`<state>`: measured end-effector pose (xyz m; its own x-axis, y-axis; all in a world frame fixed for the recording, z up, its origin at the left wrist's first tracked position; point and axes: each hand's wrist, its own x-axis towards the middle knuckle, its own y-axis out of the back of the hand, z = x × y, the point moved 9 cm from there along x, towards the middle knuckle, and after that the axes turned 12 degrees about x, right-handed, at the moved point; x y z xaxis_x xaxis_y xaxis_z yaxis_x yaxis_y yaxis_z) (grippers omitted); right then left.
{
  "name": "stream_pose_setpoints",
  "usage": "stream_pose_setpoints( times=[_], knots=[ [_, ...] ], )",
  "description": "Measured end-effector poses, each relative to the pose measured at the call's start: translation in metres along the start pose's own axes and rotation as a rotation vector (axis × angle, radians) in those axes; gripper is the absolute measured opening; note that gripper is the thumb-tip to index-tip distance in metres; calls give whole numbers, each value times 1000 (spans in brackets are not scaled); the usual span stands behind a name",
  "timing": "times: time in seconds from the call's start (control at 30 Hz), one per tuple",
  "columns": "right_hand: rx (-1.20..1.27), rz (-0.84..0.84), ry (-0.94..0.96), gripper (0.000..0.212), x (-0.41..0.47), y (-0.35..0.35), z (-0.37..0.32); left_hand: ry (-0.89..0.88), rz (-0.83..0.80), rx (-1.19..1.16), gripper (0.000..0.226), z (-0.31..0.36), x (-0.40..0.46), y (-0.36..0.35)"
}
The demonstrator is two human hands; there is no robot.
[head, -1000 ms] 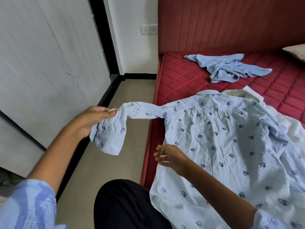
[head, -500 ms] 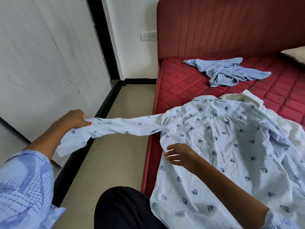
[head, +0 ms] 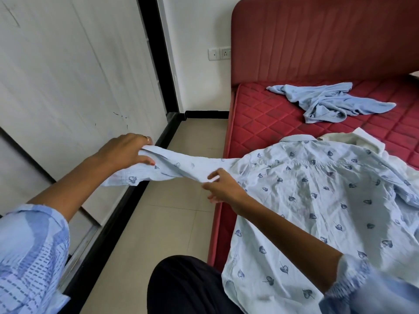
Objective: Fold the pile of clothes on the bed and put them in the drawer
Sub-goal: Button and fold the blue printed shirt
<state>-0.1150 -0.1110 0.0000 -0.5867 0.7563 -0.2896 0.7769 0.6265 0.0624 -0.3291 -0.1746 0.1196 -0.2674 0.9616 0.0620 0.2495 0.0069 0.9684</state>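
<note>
A pale blue shirt with dark leaf prints [head: 317, 200] lies back-up on the red mattress [head: 260, 123], its collar toward the headboard. Its left sleeve [head: 186, 164] stretches out over the floor. My left hand [head: 127, 152] grips that sleeve near the cuff, thumb on top. My right hand [head: 224, 189] reaches to the sleeve near the shoulder seam, fingers spread and touching the cloth. A cream garment [head: 335, 139] lies under the shirt. A plain blue garment [head: 328, 103] lies crumpled farther up the bed.
A white wardrobe door [head: 68, 75] with a black base stands to the left. Beige floor tiles [head: 170, 223] run between it and the bed. The red headboard [head: 317, 41] rises behind. My dark-clad knee [head: 186, 286] is at the bottom.
My left hand has brought the sleeve back in toward the bed and higher. My right hand has moved from the shirt's side up to the sleeve near the shoulder.
</note>
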Motion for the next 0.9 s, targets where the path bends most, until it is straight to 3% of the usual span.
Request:
stream_pose_setpoints(
  times=[0.1,0.2,0.27,0.3,0.37,0.4,0.5,0.53,0.6,0.67,0.77,0.83,0.9],
  knots=[
    [-384,-19,302,59,4,-38,-44,-149,-100,441,31,22,-7,1],
    [-483,-70,459,82,5,-74,-77,-335,52,731,44,45,-18,13],
    [-543,-50,462,75,11,-84,-91,-458,303,779,53,60,-32,29],
    [-602,-9,467,60,14,-86,-100,-482,431,773,52,63,-41,38],
    [-728,104,482,28,17,-84,-115,-385,620,708,46,56,-52,49],
    [-755,141,496,23,17,-83,-121,-253,659,647,44,46,-55,53],
    [-746,188,490,16,20,-79,-131,110,748,358,26,32,-80,53],
    [-733,196,477,11,21,-77,-132,113,789,275,15,43,-90,47],
    [-716,188,466,4,23,-75,-135,48,757,118,27,72,-100,26],
    [-711,184,473,7,23,-75,-136,136,458,-280,60,75,-87,-13],
    [-671,177,457,30,25,-76,-130,443,-37,-1234,106,62,-65,-76],
    [-634,127,426,40,27,-83,-120,456,-168,-1743,113,67,-51,-81],
    [-589,79,389,47,30,-92,-109,384,-127,-2029,99,65,-40,-67]
  ],
)
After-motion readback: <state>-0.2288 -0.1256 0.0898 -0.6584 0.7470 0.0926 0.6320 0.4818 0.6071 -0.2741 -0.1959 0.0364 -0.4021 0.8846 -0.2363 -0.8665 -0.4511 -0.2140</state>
